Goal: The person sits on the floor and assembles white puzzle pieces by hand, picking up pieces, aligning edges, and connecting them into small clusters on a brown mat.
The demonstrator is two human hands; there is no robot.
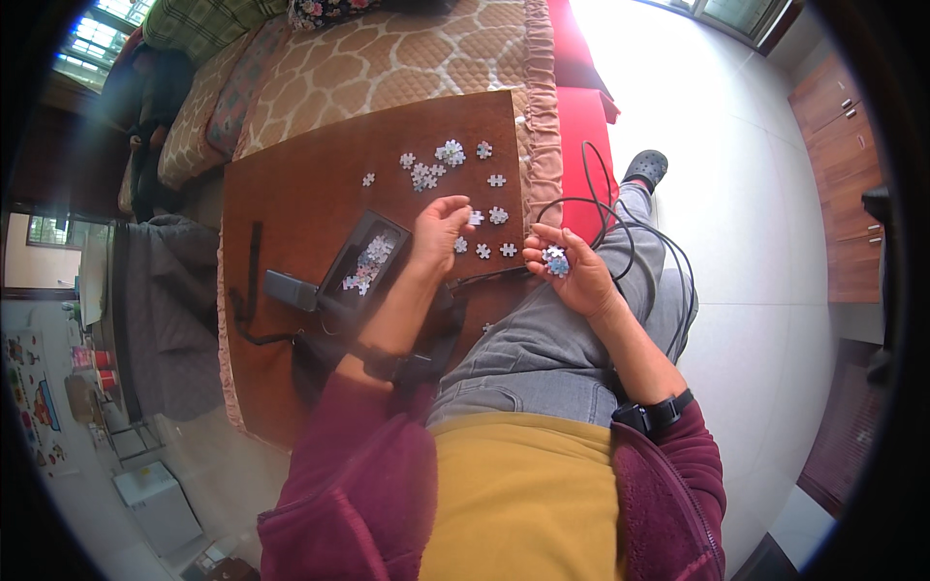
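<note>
My left hand (441,230) is over the brown wooden table, thumb and fingertips closed around a pale jigsaw piece (476,218). My right hand (584,278) is turned palm up beside the table's edge. Its curled fingers cup a small heap of white and blue jigsaw pieces (555,260). On the tabletop, small clusters and single pieces lie around my left hand, among them a larger pile (449,152) farther off. A dark open box (369,254) left of my left wrist holds many more loose pieces.
A grey rectangular device (290,290) and a black strap (255,276) lie on the wooden table (300,194). Black cables (632,228) loop over my right leg. Beyond the table is a bed or couch with a patterned quilt (397,60). A grey cloth (179,315) hangs at left.
</note>
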